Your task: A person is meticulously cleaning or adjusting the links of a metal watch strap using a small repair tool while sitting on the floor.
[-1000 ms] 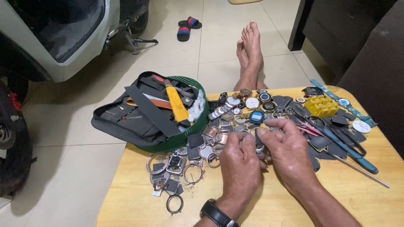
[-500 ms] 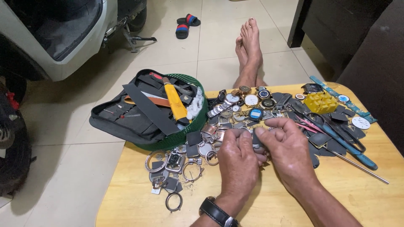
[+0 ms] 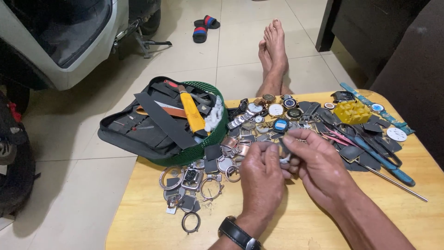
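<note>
There is only one view, from a camera on the person's head. It looks forward and steeply down, from close above, at the wooden table (image 3: 138,217) and both hands. Further ahead it takes in the tiled floor (image 3: 240,46) and the person's bare feet (image 3: 274,51).

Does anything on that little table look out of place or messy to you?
Nothing looks broken or spilled. The oddest thing is the green basket: it hangs over the table's far left edge, with a dark tool pouch flopped across it. Watch parts lie scattered loosely near both hands.
</note>
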